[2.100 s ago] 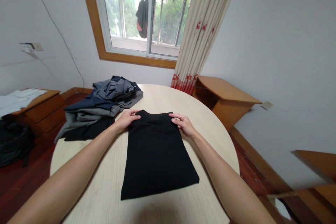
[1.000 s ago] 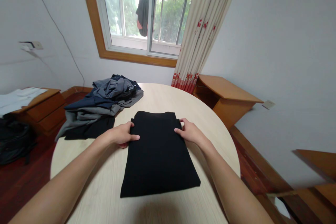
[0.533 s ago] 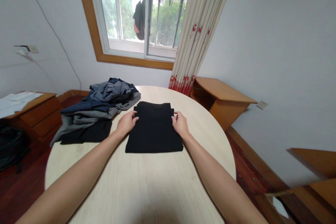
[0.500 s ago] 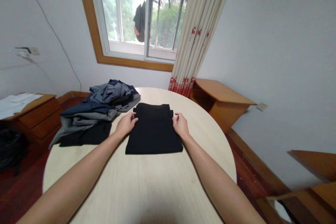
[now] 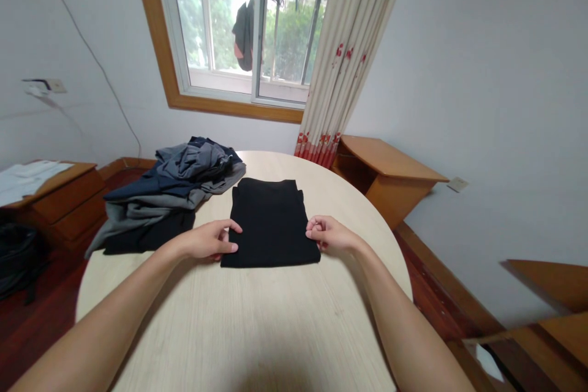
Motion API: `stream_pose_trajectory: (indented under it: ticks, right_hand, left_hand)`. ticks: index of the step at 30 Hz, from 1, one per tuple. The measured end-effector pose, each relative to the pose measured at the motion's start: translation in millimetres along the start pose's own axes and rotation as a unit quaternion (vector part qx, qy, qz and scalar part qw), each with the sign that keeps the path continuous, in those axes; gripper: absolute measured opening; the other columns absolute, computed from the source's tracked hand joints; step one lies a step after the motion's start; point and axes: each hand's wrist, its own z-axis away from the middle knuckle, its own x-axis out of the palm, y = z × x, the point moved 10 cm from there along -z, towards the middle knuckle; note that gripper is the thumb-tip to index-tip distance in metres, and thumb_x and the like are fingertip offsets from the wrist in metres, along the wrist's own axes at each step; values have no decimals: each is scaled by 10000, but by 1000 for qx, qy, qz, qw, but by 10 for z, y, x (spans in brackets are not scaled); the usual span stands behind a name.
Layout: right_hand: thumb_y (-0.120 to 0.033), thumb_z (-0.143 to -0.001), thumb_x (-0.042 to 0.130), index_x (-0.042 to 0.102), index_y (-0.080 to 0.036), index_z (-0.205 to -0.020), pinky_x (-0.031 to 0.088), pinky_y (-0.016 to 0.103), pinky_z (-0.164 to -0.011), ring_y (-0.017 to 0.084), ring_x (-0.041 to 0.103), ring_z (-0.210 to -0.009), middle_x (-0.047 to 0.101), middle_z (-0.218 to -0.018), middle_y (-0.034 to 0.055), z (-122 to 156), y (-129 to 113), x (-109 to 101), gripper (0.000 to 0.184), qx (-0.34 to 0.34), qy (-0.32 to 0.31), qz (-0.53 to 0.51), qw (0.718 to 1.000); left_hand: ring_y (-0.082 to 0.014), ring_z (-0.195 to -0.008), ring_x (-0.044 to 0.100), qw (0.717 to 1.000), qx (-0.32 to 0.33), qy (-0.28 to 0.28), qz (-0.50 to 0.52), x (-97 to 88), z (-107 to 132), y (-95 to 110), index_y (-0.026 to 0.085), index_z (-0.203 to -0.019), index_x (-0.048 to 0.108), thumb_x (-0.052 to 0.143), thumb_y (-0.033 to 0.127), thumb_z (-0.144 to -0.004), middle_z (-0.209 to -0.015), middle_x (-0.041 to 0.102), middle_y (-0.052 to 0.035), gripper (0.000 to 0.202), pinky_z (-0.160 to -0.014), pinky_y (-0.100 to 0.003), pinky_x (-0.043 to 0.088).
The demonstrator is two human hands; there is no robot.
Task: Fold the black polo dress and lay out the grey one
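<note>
A folded black garment [image 5: 270, 223], a neat flat block of cloth, lies on the round pale wooden table [image 5: 215, 324]. At its left edge is my left hand [image 5: 214, 239], thumb and forefinger apart, their tips resting on the cloth near the front corner. My right hand [image 5: 331, 234] is at the opposite edge, fingers curled and thumb pressed against them, pinching the cloth's side. Which kind of garment it is cannot be told from the folded shape.
A heap of grey, navy and black clothes [image 5: 179, 174] lies on the table's left side. Beyond the table are a window, a floral curtain [image 5: 342, 67] and a wooden desk [image 5: 390, 165]. A low wooden cabinet [image 5: 68, 193] with papers stands at left.
Both hands have moved toward me along the garment's sides, from near its far end to near its front corners. The left thumb and forefinger have spread apart. The garment stays in place.
</note>
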Motion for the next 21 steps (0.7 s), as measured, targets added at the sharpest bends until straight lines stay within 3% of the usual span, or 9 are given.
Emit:
stream_pose_trajectory:
  ticks: [3,7,9,12,14,18,21]
  right_hand:
    - [-456,-647,811,578,-184,-792,326,213,-430,88,472,-437,456,-499,-91,85,-97,70,386,3,-57,16,998]
    - [-469,-655,827,599,-172,-793,340,215,-477,76,480,-489,530,-551,-61,156,-301,-23,399,-53,-43,12,998]
    - [-483,-662,828,608,-169,-802,365,218,-503,79,499,-518,564,-584,-46,197,-361,-56,408,-70,-43,8,997]
    - [-492,-654,834,632,-156,-807,405,221,-531,87,540,-547,603,-620,-26,249,-306,49,421,-43,-107,24,993]
    - [-498,-655,829,655,-148,-835,422,222,-528,97,570,-549,621,-638,-16,276,-203,162,430,-5,-164,39,986]
    - [-484,-656,821,675,-146,-868,405,207,-492,104,594,-534,633,-648,-11,260,-82,249,424,27,-195,58,979]
    - [-455,-631,835,676,-147,-818,404,209,-485,101,571,-510,620,-610,-15,246,-95,222,395,28,-173,70,982]
  left_hand:
    - [-121,-478,516,998,-28,-48,6,110,58,18,202,-1178,565,741,503,-611,-673,437,80,666,-460,-241,345]
    - [-142,-527,542,999,-4,-17,-51,-22,137,138,182,-977,676,729,477,-614,-586,495,53,471,-499,-236,356]
    - [-152,-573,557,997,1,-29,-71,-56,203,180,186,-920,720,724,482,-618,-595,571,22,423,-531,-235,369]
    - [-147,-584,543,991,-8,-97,-90,27,292,184,192,-933,764,734,486,-617,-627,621,7,432,-551,-234,375]
    - [-145,-572,528,990,-10,-110,-92,63,293,182,188,-973,764,727,514,-630,-633,615,8,475,-545,-237,372]
    - [-162,-583,555,999,2,-11,-49,-37,146,179,178,-995,694,708,542,-637,-647,579,19,510,-540,-249,385]
    - [-159,-519,536,999,-24,18,-45,-57,88,105,173,-935,648,709,491,-610,-574,493,54,459,-500,-253,369]
